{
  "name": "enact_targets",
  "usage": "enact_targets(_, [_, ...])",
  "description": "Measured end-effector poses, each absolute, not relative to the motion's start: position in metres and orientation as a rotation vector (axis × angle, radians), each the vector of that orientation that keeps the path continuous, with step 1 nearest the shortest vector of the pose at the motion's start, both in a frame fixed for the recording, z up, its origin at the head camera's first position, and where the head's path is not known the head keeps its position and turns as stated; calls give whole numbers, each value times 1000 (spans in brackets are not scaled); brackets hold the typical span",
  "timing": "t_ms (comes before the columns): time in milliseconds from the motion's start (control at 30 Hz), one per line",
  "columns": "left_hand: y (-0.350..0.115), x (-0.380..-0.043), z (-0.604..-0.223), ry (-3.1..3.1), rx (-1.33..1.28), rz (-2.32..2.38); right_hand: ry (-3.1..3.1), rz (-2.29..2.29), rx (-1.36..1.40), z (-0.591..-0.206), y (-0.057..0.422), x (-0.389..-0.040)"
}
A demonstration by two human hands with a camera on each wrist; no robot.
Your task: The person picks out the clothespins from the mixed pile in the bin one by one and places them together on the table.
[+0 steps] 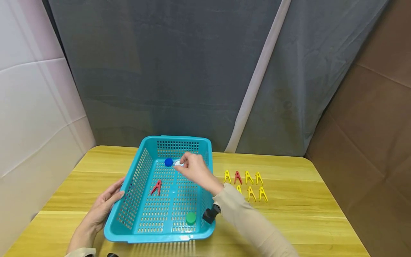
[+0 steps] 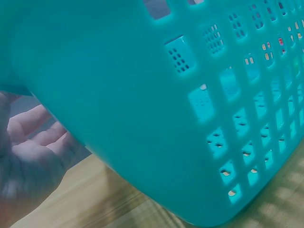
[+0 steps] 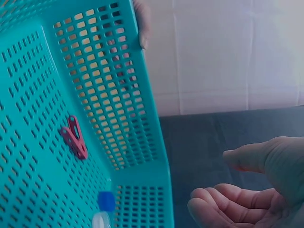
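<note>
My left hand [image 1: 102, 207] grips the left side wall of a turquoise plastic basket [image 1: 162, 237], thumb at the rim. The basket appears tilted on the table. Over its inside hovers my right hand [image 1: 196, 170], thumb and fingers apart with nothing between them in the right wrist view. Just below those fingertips a white bottle cap [image 3: 100, 220] lies beside a blue bottle cap [image 3: 106, 201], partly covered by the hand in the head view. A red clothespin [image 1: 156, 187] rests on the basket floor towards the left. Near the front right corner is a green cap [image 1: 191, 218].
Right of the basket, several yellow clothespins [image 1: 251, 193] and one red clothespin [image 1: 238, 177] lie in two rows on the wooden table [image 1: 298, 214]. My right sleeve partly covers the front row. A grey curtain [image 1: 176, 71] hangs behind the table.
</note>
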State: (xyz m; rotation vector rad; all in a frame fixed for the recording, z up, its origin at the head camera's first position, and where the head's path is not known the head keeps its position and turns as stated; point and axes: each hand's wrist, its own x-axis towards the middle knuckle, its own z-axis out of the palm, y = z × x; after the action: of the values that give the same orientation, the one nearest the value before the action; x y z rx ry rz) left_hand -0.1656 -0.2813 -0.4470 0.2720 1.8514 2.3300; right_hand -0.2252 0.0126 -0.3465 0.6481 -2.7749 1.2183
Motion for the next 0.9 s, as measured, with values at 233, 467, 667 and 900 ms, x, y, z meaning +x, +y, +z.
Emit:
enact_targets(233, [-280,-166,-444,1895,217,2308,-2839,1284,662,-351,-11,-229])
enact_targets(467, [-280,-166,-444,1925,201,2285,-2917,1262,627,-364,-31,-234])
enact_targets(667, [-280,-165,-445,1915,201,2285,-2977,1164,586,-375,-44,-238])
enact_targets(900, [-280,-165,-445,1915,203,2292,-3008,1115,563,-384,-55,-240])
